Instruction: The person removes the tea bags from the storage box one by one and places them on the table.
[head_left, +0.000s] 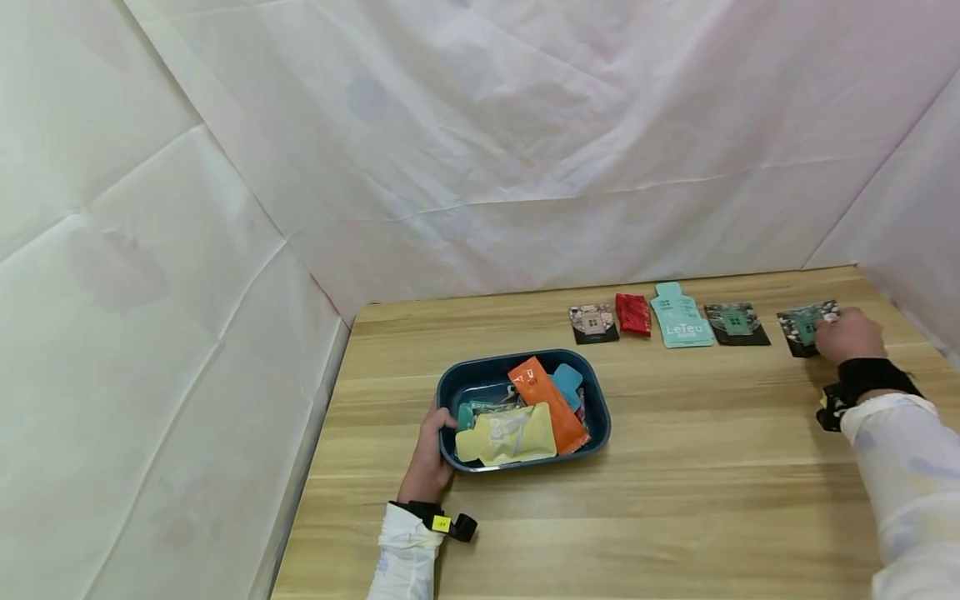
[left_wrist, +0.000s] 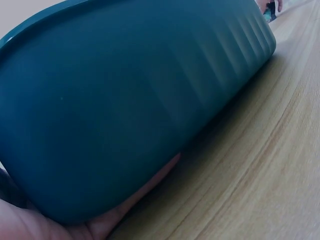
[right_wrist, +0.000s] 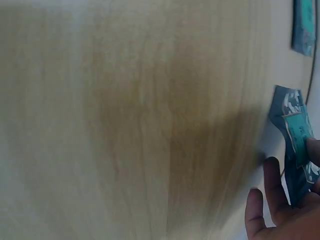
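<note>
My left hand (head_left: 431,450) grips the left end of a dark blue plastic bin (head_left: 525,466), thumb over the rim and fingers along its lower side. Inside lie a yellow pouch (head_left: 517,433), an orange sachet (head_left: 551,408), a blue packet (head_left: 567,383) and other partly covered packets. At the far right, my right hand (head_left: 851,335) pinches the edge of a black-and-green square sachet (head_left: 802,327). In the right wrist view the thumb presses on this sachet (right_wrist: 298,132), which looks bent and tilted, while two fingers stick out beside it.
Along the back of the wooden table (head_left: 675,492) lie, in a row, a black-and-pink sachet (head_left: 594,323), a red packet (head_left: 633,315), a turquoise pouch (head_left: 681,317) and another black-and-green sachet (head_left: 737,323). White fabric (head_left: 525,150) hangs behind the table and at its sides.
</note>
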